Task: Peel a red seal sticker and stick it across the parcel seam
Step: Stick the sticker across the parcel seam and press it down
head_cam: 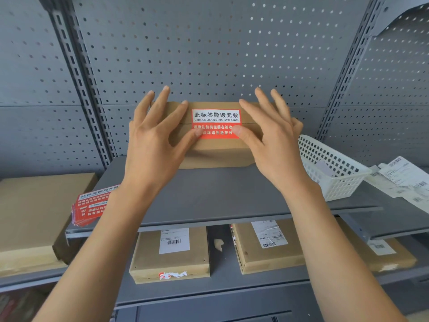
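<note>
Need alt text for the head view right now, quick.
Both thumbs press a red seal sticker across the seam of a cardboard parcel on a grey shelf, left hand and right hand spread over it. Spare stickers lie left, a white basket right.

The red seal sticker (pixel 216 123) on the brown parcel (pixel 216 147) carries a white band reading 此标签撕毁无效, with CIBIAOQIANSIHUIWUXIAO beneath. Its red part holds two white lines, partly covered by thumbs: 请确认包装完整在签收 and …损坏请拒绝签收. At 8 o'clock, the sticker stack (pixel 92 205) shows the same heading, partly hidden. Barcode labels (pixel 174 240) on the lower boxes are too small to read.
</note>
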`<action>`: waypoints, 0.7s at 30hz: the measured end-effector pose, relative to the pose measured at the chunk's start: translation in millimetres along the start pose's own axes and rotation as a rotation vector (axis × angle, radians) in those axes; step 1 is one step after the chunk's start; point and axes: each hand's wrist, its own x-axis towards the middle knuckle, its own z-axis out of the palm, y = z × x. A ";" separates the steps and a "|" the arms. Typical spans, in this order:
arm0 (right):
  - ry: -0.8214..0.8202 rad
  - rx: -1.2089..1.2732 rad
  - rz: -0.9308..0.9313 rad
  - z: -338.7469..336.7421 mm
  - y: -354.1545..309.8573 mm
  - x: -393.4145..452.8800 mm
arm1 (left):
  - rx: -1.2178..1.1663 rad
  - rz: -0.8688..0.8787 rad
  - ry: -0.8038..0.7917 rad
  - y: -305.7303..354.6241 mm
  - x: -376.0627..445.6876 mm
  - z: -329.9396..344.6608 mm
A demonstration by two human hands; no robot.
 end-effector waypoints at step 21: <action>0.044 0.051 0.000 4.6 3.2 -15.7 | -0.153 -0.105 0.060 5.1 -17.1 3.5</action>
